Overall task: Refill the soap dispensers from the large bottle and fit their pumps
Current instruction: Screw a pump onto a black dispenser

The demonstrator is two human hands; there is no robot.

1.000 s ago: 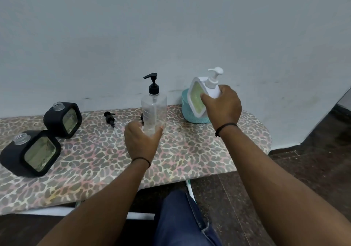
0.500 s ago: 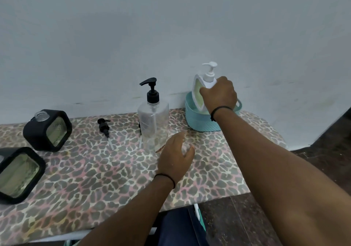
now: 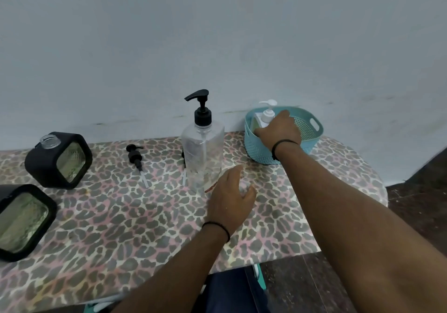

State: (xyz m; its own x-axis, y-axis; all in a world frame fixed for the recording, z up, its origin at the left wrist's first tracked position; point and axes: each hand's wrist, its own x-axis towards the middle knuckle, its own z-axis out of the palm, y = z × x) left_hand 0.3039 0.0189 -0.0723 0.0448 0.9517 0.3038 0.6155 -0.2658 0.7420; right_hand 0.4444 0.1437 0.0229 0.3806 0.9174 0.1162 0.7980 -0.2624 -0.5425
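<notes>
Right hand (image 3: 278, 130) has lowered the white dispenser (image 3: 262, 119) into the teal basket (image 3: 307, 128), fingers still wrapped on it. Left hand (image 3: 229, 196) left the large bottle (image 3: 203, 153), fingers loose. One done; two black dispensers remain unpumped.

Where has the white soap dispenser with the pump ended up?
In the head view the white dispenser stands inside the teal basket at the table's far right, by the wall, with the right hand on it.

Leopard-print board (image 3: 121, 228): clear bottle (image 3: 203, 153) just beyond the left hand (image 3: 229, 199); teal basket (image 3: 261, 148) around the right hand (image 3: 280, 128); loose pump (image 3: 135, 157) and two black dispensers (image 3: 58, 160) (image 3: 21, 220) far left.
</notes>
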